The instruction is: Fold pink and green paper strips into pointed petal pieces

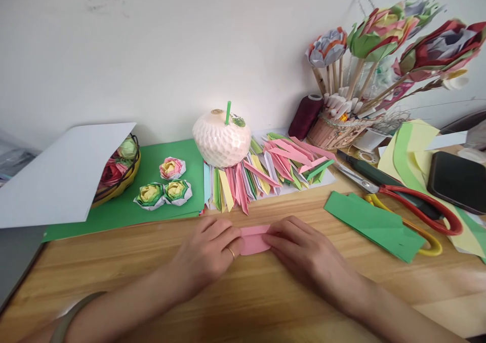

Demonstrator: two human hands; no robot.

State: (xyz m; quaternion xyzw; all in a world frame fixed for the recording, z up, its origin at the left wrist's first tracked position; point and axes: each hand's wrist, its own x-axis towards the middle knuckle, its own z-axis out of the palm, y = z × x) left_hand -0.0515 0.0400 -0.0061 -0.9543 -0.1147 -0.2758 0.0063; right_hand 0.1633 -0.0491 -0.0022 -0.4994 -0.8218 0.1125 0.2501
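Observation:
A strip of pink paper lies low over the wooden table, with a crease or folded edge running along its upper part. My left hand grips its left end, fingers curled over it, a ring on one finger. At the other end my right hand pinches the paper between thumb and fingers. Both ends of the strip are hidden under the fingers. Just beyond the hands lies a heap of folded paper strips in pink, yellow, green and white.
Green paper strips, red-handled scissors and a phone lie at right. Behind stand a white textured coconut-shaped object, a thread spool and a pot of paper flowers. Small paper flowers sit on green sheets at left.

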